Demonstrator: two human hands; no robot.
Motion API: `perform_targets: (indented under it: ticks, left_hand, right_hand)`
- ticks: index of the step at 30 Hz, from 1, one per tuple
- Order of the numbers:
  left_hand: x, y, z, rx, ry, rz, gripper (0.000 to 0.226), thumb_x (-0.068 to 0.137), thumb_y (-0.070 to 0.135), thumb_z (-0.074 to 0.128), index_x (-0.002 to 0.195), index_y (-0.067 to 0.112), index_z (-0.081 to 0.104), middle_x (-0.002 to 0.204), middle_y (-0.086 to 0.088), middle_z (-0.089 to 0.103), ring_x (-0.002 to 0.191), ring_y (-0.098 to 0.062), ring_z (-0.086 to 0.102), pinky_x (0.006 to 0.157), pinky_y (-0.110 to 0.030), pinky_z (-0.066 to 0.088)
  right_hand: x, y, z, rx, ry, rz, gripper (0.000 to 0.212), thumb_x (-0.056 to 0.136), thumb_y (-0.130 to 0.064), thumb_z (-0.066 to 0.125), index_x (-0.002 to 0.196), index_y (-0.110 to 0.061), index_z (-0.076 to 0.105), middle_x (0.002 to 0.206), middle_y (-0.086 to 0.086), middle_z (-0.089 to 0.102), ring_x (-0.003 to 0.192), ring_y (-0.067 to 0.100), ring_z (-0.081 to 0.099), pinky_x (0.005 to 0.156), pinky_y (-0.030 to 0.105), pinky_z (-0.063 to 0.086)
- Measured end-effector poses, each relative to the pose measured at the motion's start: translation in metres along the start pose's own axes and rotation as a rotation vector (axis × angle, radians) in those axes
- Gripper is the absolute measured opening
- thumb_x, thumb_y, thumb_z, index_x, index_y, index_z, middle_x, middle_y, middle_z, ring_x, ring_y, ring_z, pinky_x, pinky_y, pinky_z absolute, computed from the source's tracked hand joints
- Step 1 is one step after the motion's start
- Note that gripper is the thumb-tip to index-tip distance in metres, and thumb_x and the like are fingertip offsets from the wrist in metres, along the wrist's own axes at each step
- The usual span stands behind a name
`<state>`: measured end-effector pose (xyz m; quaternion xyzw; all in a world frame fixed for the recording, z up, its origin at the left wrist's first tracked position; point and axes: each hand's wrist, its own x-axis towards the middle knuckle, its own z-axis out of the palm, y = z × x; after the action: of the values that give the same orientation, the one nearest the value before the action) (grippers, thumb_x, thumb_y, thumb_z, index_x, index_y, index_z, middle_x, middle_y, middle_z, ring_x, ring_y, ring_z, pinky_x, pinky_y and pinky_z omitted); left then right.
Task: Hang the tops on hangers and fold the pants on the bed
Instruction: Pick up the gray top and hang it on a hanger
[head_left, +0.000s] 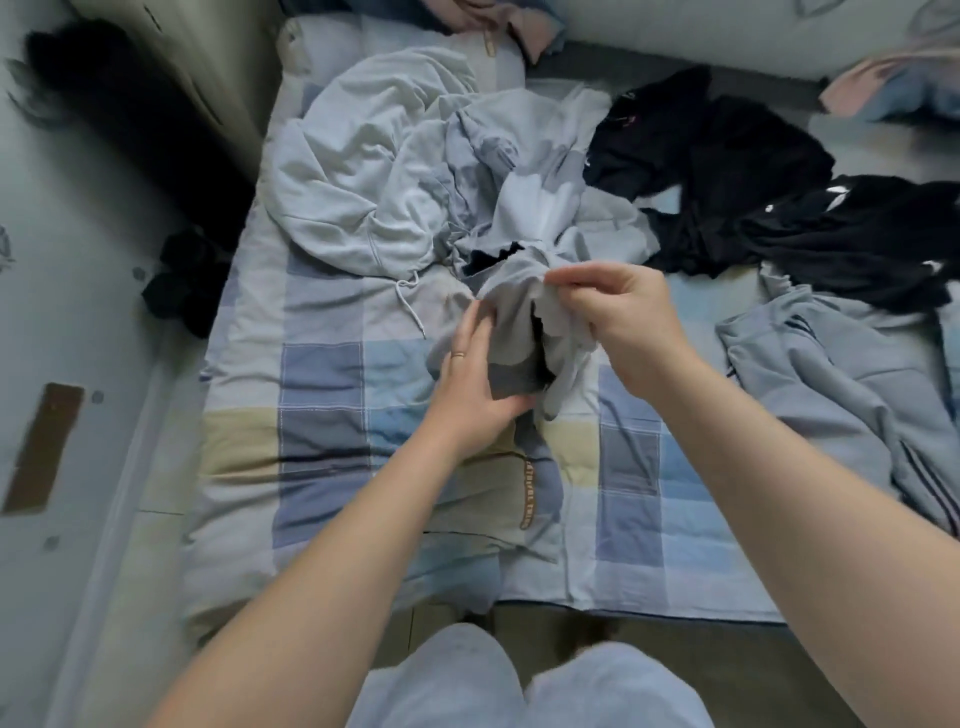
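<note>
Grey garment (511, 338), bunched up, held between both hands over the middle of the bed (322, 374). Too crumpled to tell whether it is a top or pants.

Right hand (623, 322): fingers (576, 288) curled, pinching a thin edge of the cloth at its upper right. Left hand (467, 379): fingers (470, 332) laid fairly straight and close together along the cloth's left side, thumb tucked under the lower edge, so it looks like a flat clamp rather than a fist.

Beyond the fingertips the cloth runs back into the pile. Pale hoodie (363, 197) sits beyond and left of the left fingers, drawstring trailing just beside them. Black clothes (727, 156) lie beyond and right of the right fingers. Grey striped piece (831, 405) is well out to the right of the right hand. Under the wrists lies a flat piece with an orange label (524, 488). Dark bundle (182, 280) is on the floor, far left.

Risks, judged:
- The far end looks still tangled in the pile, so a hard pull could drag the hoodie or black pieces along.
- The right pinch is on a thin edge and could slip when shaking the cloth out.
- Sorting it wrong while bunched; it needs opening first.
- No hanger in view, so if it is a top there is nothing at hand to put it on.
</note>
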<state>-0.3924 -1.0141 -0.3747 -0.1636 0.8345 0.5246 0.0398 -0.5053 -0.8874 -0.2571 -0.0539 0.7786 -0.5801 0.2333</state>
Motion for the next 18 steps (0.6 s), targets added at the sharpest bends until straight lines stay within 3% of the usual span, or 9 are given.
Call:
perform_targets:
  ticks: [2,4,6,8,12,14,18]
  left_hand:
    - [-0.02,0.016,0.007,-0.054,0.005,-0.074,0.103,0.076,0.043,0.083,0.158,0.026,0.023,0.162,0.024,-0.005,0.15,-0.006,0.014,0.117,-0.03,0.025]
    - [-0.036,0.032,0.015,-0.052,0.078,-0.138,0.096,0.076,0.039,0.084,0.154,0.023,0.029,0.162,0.009,0.009,0.147,-0.016,0.026,0.114,-0.031,0.03]
    - [-0.051,0.047,0.023,-0.075,0.174,-0.166,0.084,0.075,0.037,0.085,0.143,0.018,0.039,0.147,-0.001,0.029,0.135,-0.022,0.041,0.105,-0.032,0.04]
    - [-0.064,0.058,0.029,-0.063,0.229,-0.163,0.073,0.074,0.041,0.084,0.13,0.015,0.045,0.129,0.001,0.035,0.118,-0.023,0.049,0.093,-0.036,0.045]
    - [-0.076,0.07,0.035,0.099,0.128,-0.198,0.049,0.09,0.045,0.067,0.127,0.017,0.052,0.131,-0.007,0.051,0.115,-0.029,0.054,0.093,-0.043,0.047]
    - [-0.081,0.077,0.035,0.125,0.077,-0.159,0.038,0.101,0.041,0.052,0.123,0.011,0.06,0.122,-0.012,0.064,0.112,-0.033,0.06,0.091,-0.042,0.048]
    - [-0.092,0.098,0.026,-0.068,0.074,-0.14,0.028,0.104,0.034,0.045,0.108,0.015,0.064,0.104,-0.005,0.07,0.097,-0.026,0.063,0.083,-0.037,0.048]
  right_hand:
    - [-0.023,-0.023,-0.005,0.127,0.007,0.012,0.02,0.092,0.003,0.064,0.092,-0.012,0.077,0.081,-0.003,0.075,0.075,0.005,0.067,0.069,0.02,0.051]
    - [-0.042,-0.042,-0.013,0.217,0.013,-0.005,0.017,0.092,0.002,0.064,0.097,-0.009,0.076,0.088,0.002,0.076,0.08,0.009,0.069,0.071,0.02,0.053]
    - [-0.059,-0.057,-0.02,0.275,0.014,-0.033,0.018,0.093,0.003,0.062,0.1,-0.007,0.076,0.09,0.005,0.076,0.08,0.011,0.07,0.069,0.02,0.054]
    - [-0.074,-0.072,-0.029,0.356,0.025,-0.06,0.019,0.093,0.004,0.061,0.102,-0.005,0.075,0.093,0.008,0.076,0.086,0.016,0.07,0.077,0.027,0.056]
    - [-0.096,-0.1,-0.045,0.49,0.03,-0.1,0.019,0.093,0.005,0.061,0.099,-0.006,0.075,0.088,0.007,0.077,0.081,0.016,0.072,0.073,0.026,0.057]
    - [-0.104,-0.111,-0.052,0.517,0.023,-0.122,0.019,0.093,0.003,0.062,0.101,-0.007,0.076,0.092,0.008,0.077,0.084,0.017,0.073,0.075,0.028,0.059]
    - [-0.108,-0.119,-0.067,0.626,0.051,-0.113,0.027,0.094,0.001,0.062,0.118,-0.008,0.069,0.117,0.015,0.072,0.1,0.023,0.071,0.097,0.041,0.056]
